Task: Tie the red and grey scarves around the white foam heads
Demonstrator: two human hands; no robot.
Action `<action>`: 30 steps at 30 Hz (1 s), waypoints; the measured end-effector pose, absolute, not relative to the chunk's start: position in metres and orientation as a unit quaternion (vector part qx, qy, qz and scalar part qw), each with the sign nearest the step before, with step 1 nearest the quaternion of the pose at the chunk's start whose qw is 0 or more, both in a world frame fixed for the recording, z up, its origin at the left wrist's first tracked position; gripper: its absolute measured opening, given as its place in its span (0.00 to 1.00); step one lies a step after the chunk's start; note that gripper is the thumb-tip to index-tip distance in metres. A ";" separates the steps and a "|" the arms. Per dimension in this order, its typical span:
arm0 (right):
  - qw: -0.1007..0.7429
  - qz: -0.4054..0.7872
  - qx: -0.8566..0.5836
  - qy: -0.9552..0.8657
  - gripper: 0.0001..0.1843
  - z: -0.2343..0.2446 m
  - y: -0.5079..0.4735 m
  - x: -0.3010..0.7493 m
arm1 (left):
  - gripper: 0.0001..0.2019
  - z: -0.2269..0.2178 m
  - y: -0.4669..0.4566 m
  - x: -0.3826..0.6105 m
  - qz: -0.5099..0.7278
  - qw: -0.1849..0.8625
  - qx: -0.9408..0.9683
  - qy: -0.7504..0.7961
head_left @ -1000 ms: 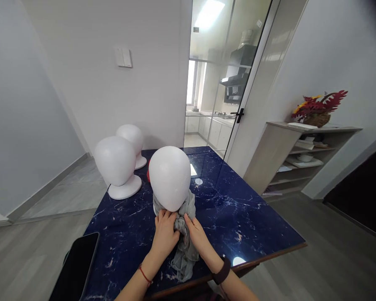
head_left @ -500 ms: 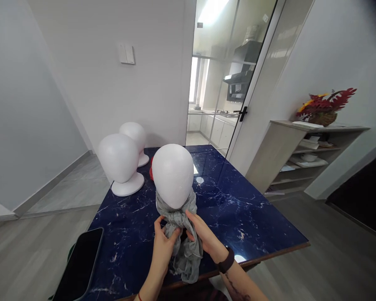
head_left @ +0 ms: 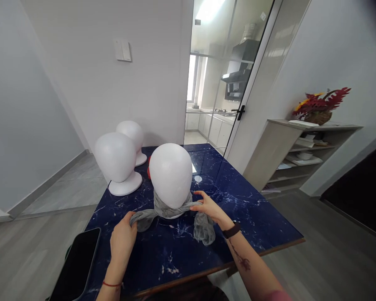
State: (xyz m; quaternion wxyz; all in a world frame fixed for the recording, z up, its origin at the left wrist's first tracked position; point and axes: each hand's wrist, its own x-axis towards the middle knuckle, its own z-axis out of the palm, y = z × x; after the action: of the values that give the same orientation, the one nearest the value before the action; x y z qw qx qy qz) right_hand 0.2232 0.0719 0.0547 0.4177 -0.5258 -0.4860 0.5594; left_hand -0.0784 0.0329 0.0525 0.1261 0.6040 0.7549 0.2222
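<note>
A white foam mannequin head (head_left: 171, 173) stands upright on the blue marbled table (head_left: 163, 251). Round its neck goes a thin grey scarf (head_left: 163, 206), its two ends drawn out sideways. My left hand (head_left: 123, 236) is closed on the twisted end at the left. On the right, my right hand (head_left: 208, 207) pinches the other part close to the neck, and a loose tail of cloth hangs below it onto the table. No knot shows at the front of the neck. Part of the mannequin's base is hidden by the scarf.
Two more white mannequin heads (head_left: 115, 156) stand at the back left. Something red (head_left: 149, 168) shows behind the middle head. A black phone or tablet (head_left: 75, 265) lies at the left edge. A shelf unit (head_left: 271, 146) and glass door (head_left: 219, 83) are beyond.
The bunched, crossed scarf at the front has come apart. My left hand has moved left with one end, and my right hand slightly right and up with the other.
</note>
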 end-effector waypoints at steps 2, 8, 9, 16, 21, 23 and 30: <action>0.445 0.543 -0.529 -0.478 0.37 0.052 0.078 0.224 | 0.15 0.056 0.033 -0.080 0.163 0.079 0.599 0.780; 0.501 0.541 -0.506 -0.447 0.23 0.046 0.056 0.198 | 0.18 0.061 0.023 -0.071 0.190 0.137 0.609 0.758; 0.496 0.558 -0.496 -0.445 0.21 0.046 0.047 0.192 | 0.17 0.063 0.019 -0.067 0.218 0.215 0.620 0.722; 0.394 0.718 -0.423 -0.388 0.25 0.055 0.000 0.173 | 0.22 0.076 -0.011 -0.045 0.229 0.561 0.650 0.458; 0.386 0.551 -0.498 -0.548 0.19 0.047 0.001 0.178 | 0.20 0.047 0.008 -0.055 0.347 0.297 0.632 0.627; 0.402 0.475 -0.525 -0.580 0.15 0.041 0.003 0.175 | 0.21 0.032 0.018 -0.050 0.410 0.282 0.596 0.630; 0.370 0.453 -0.510 -0.631 0.11 0.032 0.013 0.175 | 0.18 0.011 0.023 -0.011 0.433 0.288 0.611 0.597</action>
State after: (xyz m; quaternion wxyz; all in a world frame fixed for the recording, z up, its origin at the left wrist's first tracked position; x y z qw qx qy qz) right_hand 0.1749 0.0129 0.0317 0.3699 -0.5097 -0.6311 0.4529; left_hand -0.0109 0.0229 0.0112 0.2881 0.6105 0.5970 0.4334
